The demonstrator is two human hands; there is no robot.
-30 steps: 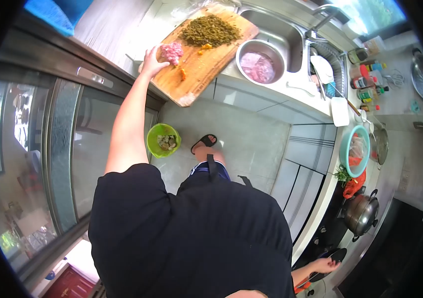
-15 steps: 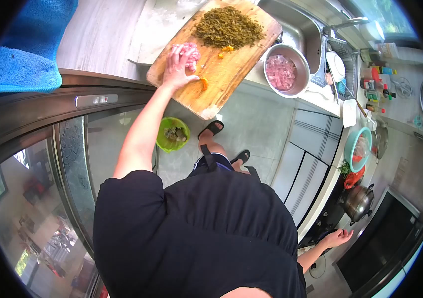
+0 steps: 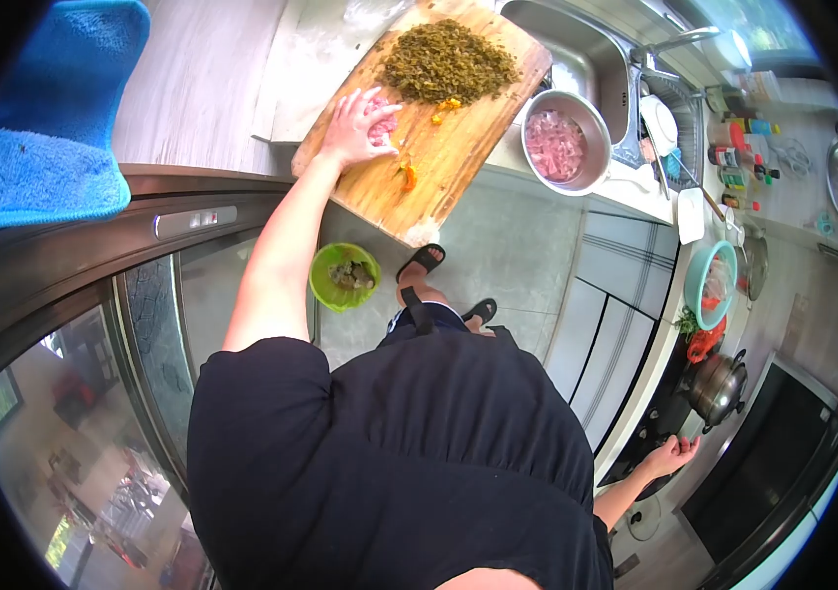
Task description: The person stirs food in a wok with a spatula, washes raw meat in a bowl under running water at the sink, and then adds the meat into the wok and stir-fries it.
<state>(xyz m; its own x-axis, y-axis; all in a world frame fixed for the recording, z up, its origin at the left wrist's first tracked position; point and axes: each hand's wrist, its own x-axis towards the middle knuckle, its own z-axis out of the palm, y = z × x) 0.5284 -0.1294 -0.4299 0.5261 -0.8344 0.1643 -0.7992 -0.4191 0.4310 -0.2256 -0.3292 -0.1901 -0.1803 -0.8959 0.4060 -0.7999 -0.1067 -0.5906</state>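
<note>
My left hand (image 3: pixel 348 135) lies over a lump of raw pink meat (image 3: pixel 380 124) on the wooden cutting board (image 3: pixel 458 162), its fingers spread and bent around the meat. Chopped dark green pickled vegetable (image 3: pixel 448 61) is heaped at the board's far end. Orange bits (image 3: pixel 408 177) lie on the wood near my thumb. Beside the stove, out to the right, my right hand (image 3: pixel 669 456) hangs in the air with loosely curled fingers and nothing visible in it. A steel pot (image 3: pixel 556 143) with pale pink meat pieces stands to the right of the board.
A sink (image 3: pixel 586 49) lies behind the pot. A teal basin (image 3: pixel 698 285), a lidded steel pot (image 3: pixel 717 388) and several bottles (image 3: pixel 733 177) line the right counter. On the floor stands a green bin (image 3: pixel 325 280). Blue towels (image 3: pixel 50 177) hang at left.
My left hand has shifted slightly over the lump of meat, covering more of it. The right hand stays near the stove. The whole view has moved a little.
</note>
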